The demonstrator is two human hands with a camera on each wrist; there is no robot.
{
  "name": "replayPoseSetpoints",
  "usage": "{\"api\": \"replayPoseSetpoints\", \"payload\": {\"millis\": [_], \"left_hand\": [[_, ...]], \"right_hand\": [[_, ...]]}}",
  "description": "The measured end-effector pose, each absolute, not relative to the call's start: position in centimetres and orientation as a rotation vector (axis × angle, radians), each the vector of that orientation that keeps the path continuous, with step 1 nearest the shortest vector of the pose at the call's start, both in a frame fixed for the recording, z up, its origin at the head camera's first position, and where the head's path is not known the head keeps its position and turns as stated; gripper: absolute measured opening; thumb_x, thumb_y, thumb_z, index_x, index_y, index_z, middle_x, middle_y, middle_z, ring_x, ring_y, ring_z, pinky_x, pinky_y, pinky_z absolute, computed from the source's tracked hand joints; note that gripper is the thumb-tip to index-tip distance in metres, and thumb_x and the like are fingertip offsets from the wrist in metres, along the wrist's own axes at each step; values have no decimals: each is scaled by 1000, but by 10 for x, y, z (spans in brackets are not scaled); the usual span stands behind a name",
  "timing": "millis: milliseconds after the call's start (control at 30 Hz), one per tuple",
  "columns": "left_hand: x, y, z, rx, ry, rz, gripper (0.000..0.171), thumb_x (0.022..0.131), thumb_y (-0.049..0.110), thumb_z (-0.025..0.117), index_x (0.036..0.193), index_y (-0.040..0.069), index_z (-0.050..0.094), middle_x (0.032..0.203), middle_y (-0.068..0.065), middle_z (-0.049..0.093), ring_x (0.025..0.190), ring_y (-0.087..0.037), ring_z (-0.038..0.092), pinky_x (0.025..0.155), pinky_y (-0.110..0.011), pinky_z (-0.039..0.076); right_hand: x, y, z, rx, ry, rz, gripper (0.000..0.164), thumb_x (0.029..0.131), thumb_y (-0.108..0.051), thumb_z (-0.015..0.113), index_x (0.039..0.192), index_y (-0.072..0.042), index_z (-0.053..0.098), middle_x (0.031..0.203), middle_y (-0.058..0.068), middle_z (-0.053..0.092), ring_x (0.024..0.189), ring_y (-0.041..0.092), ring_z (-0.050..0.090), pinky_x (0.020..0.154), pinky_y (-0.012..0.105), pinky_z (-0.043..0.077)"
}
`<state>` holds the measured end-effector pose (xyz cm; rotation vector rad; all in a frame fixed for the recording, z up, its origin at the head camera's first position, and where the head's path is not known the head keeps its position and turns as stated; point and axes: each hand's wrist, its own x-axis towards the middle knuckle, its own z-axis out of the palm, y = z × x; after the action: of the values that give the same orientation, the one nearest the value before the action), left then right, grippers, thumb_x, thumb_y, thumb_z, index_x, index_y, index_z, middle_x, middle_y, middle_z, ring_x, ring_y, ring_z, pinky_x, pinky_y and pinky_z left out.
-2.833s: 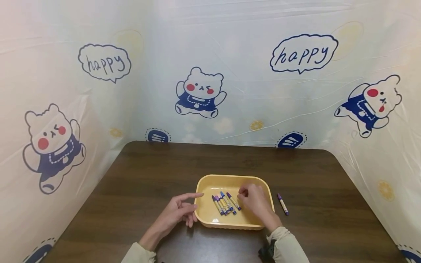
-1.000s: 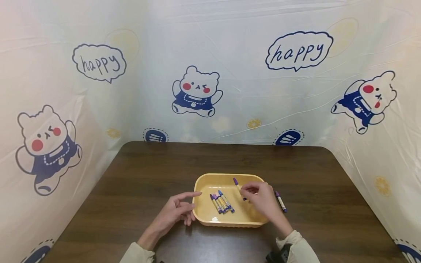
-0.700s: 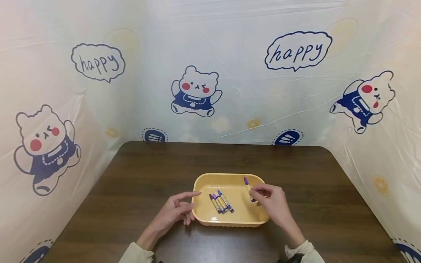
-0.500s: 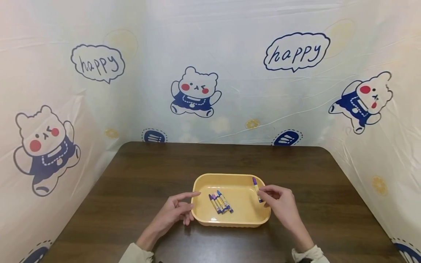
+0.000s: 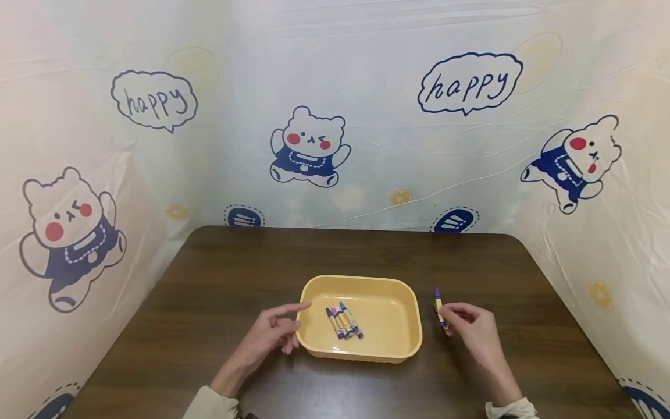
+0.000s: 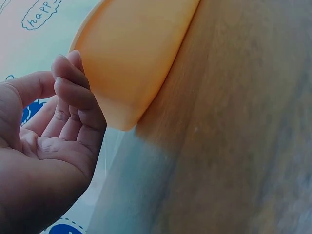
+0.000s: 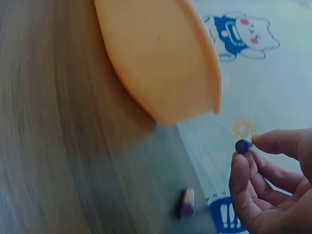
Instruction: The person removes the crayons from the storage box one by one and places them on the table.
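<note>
My right hand (image 5: pixel 473 329) pinches a purple crayon (image 5: pixel 438 294) between thumb and fingertips, to the right of the yellow tray (image 5: pixel 413 343). The crayon tilts with its purple tip away from me; its blunt end shows in the right wrist view. A second purple crayon (image 7: pixel 187 202) lies on the table below it, mostly hidden behind the held one in the head view. My left hand (image 5: pixel 269 331) rests at the tray's left rim, index finger straight over it, the others loosely bent. Inside the tray, several crayons (image 5: pixel 344 320) with yellow wrappers lie bunched left of centre.
The tray stands on a dark wooden table (image 5: pixel 235 262) with rounded far corners. A pale printed curtain (image 5: pixel 377 145) with cartoon bears surrounds the table at the back and both sides.
The right hand has lifted a purple crayon from the tray and carried it right, over the other crayon outside. The tray has slid slightly left along with the left hand.
</note>
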<state>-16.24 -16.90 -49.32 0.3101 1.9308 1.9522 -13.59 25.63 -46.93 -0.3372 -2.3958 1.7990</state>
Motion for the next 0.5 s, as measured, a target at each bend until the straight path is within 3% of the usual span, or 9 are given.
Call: {"api": "replayPoseSetpoints", "payload": {"millis": [233,500], "left_hand": [[-163,-171,-494,298,1934,1940,50,97,14,63,143,-1,50,69,-9,65,54,-15,57,51,-23,50],[-165,-171,-497,316,1885,1965,50,98,12,61,144,-3,48,69,-8,66,54,-14,58,51,-23,50]], "right_hand": [[-143,280,-478,-373,-2424,1824,34,92,-17,73,110,11,69,90,6,74,71,13,67,64,29,58],[-150,300,-485,-405,-2517,1831,32,92,-13,72,109,15,68,82,2,73,69,10,66,60,27,57]]}}
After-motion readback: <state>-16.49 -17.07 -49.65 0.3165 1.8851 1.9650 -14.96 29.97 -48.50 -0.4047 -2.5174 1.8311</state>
